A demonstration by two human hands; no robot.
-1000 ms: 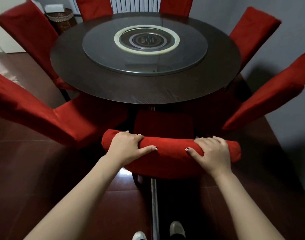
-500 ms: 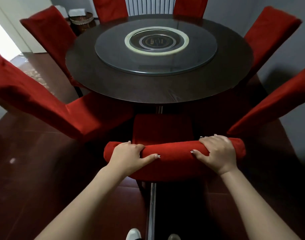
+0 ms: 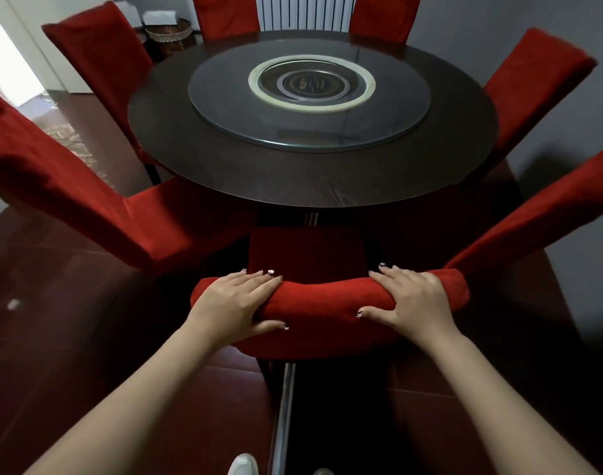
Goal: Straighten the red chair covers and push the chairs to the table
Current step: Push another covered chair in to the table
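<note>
Directly in front of me stands a chair in a red cover, its padded back top running left to right. My left hand grips the left part of that top, fingers laid over it and thumb on the near side. My right hand holds the right part the same way. The chair's seat reaches under the edge of the round dark table. The cover looks smooth across the top between my hands.
Several more red-covered chairs ring the table; one on the left and one on the right flank mine closely. A glass turntable lies on the table. A wicker basket and a radiator stand behind.
My view has shifted left and lower toward the chair. Both hands stay on the chair back, and their fingers now lie flatter over its top.
</note>
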